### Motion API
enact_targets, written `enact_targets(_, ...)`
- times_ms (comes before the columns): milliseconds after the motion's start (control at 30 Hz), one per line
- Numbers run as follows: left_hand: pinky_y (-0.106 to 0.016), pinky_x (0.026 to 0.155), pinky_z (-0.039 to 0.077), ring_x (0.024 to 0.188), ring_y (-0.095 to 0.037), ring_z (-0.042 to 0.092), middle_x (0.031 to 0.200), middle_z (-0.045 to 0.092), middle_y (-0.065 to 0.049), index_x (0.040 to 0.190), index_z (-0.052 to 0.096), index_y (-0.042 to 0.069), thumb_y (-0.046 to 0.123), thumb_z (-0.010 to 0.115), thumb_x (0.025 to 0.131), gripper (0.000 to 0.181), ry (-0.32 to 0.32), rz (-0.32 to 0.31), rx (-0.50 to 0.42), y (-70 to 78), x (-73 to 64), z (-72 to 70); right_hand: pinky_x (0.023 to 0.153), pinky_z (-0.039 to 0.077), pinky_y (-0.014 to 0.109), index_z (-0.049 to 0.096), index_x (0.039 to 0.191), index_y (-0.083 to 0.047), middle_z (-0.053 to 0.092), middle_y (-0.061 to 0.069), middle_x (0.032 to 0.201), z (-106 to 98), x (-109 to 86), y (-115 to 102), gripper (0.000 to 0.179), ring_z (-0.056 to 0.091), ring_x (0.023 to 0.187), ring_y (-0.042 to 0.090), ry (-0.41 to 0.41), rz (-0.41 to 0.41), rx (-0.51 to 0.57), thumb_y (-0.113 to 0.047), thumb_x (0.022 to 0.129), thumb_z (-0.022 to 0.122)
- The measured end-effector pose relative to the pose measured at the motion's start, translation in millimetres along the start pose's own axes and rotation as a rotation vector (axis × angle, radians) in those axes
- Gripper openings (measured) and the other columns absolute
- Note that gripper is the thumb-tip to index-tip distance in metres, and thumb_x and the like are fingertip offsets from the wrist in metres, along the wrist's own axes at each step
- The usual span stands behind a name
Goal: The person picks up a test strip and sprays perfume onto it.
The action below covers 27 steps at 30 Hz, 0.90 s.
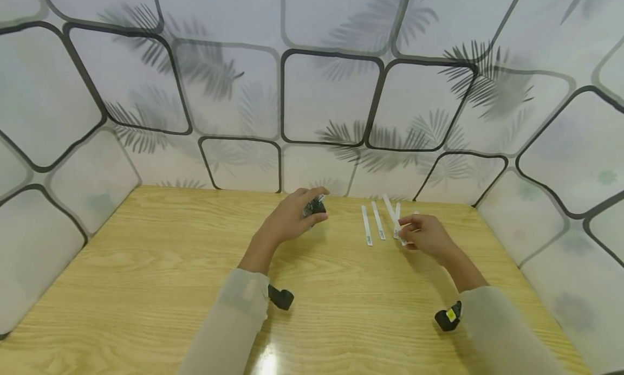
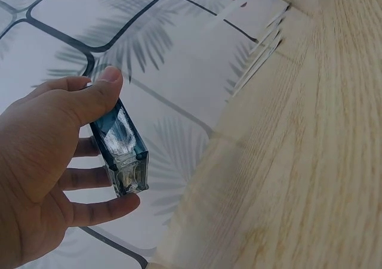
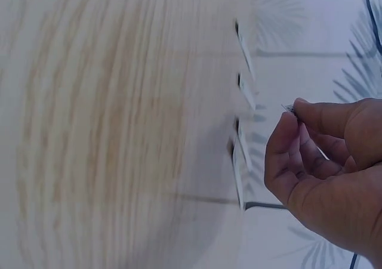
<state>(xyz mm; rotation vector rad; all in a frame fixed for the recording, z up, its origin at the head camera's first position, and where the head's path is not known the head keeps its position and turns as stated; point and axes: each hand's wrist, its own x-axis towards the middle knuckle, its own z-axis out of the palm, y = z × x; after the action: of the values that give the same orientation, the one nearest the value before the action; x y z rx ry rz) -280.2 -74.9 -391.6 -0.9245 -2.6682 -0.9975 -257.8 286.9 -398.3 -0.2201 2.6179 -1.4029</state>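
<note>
My left hand (image 1: 290,218) grips a small perfume bottle (image 2: 122,139) of dark blue glass with a thick clear end. The thumb lies along one side, and the fingers wrap the other. The bottle is tilted above the back of the table. At the right, my right hand (image 1: 428,237) pinches a narrow white paper strip (image 1: 390,208) by its printed end between thumb and fingertips. The held strip points up and away, raised over the row. Several similar white strips (image 1: 366,226) lie side by side on the wood, and the right hand partly hides those nearest it.
The wood-grain table (image 1: 156,277) runs back to a pale wall covering (image 1: 331,98) with dark outlines and leaf prints. More of this covering (image 1: 575,245) rises along the right side. A black wrist camera (image 1: 281,297) sticks out beside the left sleeve.
</note>
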Motion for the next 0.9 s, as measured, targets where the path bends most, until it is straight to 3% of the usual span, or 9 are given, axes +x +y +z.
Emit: enact_targets(900,-0.058,0.104,0.047,0.131,-0.037,0.053,0.148,0.051,-0.016,0.154,0.046,0.023,0.039,0.066,0.101,0.058,-0.001,0.02,0.018,-1.5,0.8,1.6,0.07,0.062,0.04,0.063,0.129,0.007,0.066,0.016,0.102,41,-0.3,-41,0.031,0.07,0.087,0.031,-0.05,-0.177,-0.13,-0.002,0.099,0.066)
